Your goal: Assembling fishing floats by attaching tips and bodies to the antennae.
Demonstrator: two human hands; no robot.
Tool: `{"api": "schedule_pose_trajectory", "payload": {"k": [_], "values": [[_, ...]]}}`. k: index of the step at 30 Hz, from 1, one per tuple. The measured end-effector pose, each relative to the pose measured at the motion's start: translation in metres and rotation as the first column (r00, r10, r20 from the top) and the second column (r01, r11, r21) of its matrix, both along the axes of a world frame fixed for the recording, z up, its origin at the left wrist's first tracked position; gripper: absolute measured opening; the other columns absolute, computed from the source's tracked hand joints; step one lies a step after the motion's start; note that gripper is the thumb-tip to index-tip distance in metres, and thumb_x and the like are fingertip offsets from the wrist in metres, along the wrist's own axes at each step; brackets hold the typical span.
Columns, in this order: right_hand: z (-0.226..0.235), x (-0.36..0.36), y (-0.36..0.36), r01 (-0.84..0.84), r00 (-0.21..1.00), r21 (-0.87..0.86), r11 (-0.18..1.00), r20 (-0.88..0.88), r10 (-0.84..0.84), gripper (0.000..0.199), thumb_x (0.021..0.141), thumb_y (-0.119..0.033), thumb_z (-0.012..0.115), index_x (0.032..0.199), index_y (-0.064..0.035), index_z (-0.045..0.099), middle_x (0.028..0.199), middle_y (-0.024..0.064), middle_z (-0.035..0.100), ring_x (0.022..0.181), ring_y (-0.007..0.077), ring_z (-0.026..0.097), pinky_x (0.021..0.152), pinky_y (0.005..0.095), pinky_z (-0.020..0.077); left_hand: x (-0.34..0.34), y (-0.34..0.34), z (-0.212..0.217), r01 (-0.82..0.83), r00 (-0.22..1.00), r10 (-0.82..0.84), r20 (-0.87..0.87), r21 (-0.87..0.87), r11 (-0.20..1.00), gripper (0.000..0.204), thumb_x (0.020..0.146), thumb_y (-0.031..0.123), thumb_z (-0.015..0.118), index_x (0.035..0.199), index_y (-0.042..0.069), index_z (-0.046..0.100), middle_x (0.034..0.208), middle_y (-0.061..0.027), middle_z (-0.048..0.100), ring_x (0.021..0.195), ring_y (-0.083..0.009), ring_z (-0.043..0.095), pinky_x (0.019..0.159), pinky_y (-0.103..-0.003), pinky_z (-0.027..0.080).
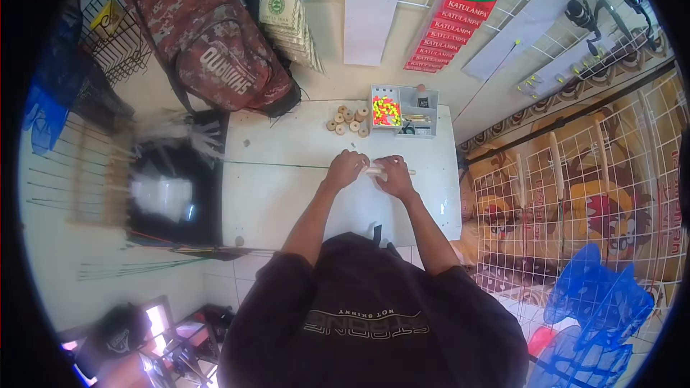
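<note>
A thin dark rod [287, 165] runs sideways across the white table, reaching past its left edge. My left hand [348, 169] is closed around the rod, fingers bent. Right beside it, my right hand [394, 177] is closed on the rod's pale, light-wood-coloured end [412, 172], which sticks out past the fingers. Between the hands shows a short whitish piece [373, 169]; whether it is tape or part of the handle I cannot tell. My fingers hide much of this part.
Several round cork rings [348, 121] lie at the back. Beside them stands a grey divided box [407, 131] with small yellow and red pieces [387, 111]. A camouflage bag [215, 50] hangs at back left. Wire racks and blue nets [600, 302] flank the right side.
</note>
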State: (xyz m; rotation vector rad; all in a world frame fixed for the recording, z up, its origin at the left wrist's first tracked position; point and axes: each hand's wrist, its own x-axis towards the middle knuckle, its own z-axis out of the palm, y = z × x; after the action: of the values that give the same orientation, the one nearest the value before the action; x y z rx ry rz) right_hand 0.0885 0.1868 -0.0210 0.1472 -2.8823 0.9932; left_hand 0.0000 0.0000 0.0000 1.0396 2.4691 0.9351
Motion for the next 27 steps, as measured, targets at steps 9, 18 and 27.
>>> {"api": "schedule_pose_trajectory", "payload": {"k": [9,18,27], "values": [[-0.007,0.004,-0.03,0.174,0.98,0.202,0.964,0.055,-0.189,0.035,0.07,-0.017,0.073,0.105,-0.0139,0.067,0.103,0.0072,0.062,0.104,0.0325,0.05,0.088,0.044,0.0415,0.027,0.003,-0.015,-0.113,0.977,0.068,-0.204,-0.218,0.969,0.021,0.082,0.017,0.063,0.1,0.02,0.072,0.09,-0.0069,0.063,0.087,-0.0266,0.06,0.078,-0.04,0.05],[-0.01,0.003,-0.015,0.135,0.991,0.119,0.984,-0.007,-0.136,0.029,0.069,-0.011,0.072,0.098,-0.0127,0.068,0.098,0.0057,0.065,0.099,0.0313,0.052,0.087,0.0425,0.0416,0.03,0.01,-0.014,-0.122,0.978,0.091,-0.19,-0.158,0.98,0.021,0.083,0.016,0.062,0.101,0.019,0.071,0.085,-0.0074,0.065,0.084,-0.0265,0.061,0.073,-0.04,0.052],[0.008,0.009,-0.01,0.12,0.992,0.09,0.989,-0.036,-0.117,0.035,0.068,-0.015,0.073,0.102,-0.0105,0.066,0.102,0.0078,0.063,0.105,0.0326,0.049,0.09,0.0435,0.041,0.029,0.009,-0.006,-0.124,0.99,0.119,-0.076,-0.059,0.991,0.014,0.084,0.015,0.061,0.097,0.011,0.062,0.087,-0.0127,0.064,0.082,-0.0313,0.061,0.074,-0.044,0.05]]}}
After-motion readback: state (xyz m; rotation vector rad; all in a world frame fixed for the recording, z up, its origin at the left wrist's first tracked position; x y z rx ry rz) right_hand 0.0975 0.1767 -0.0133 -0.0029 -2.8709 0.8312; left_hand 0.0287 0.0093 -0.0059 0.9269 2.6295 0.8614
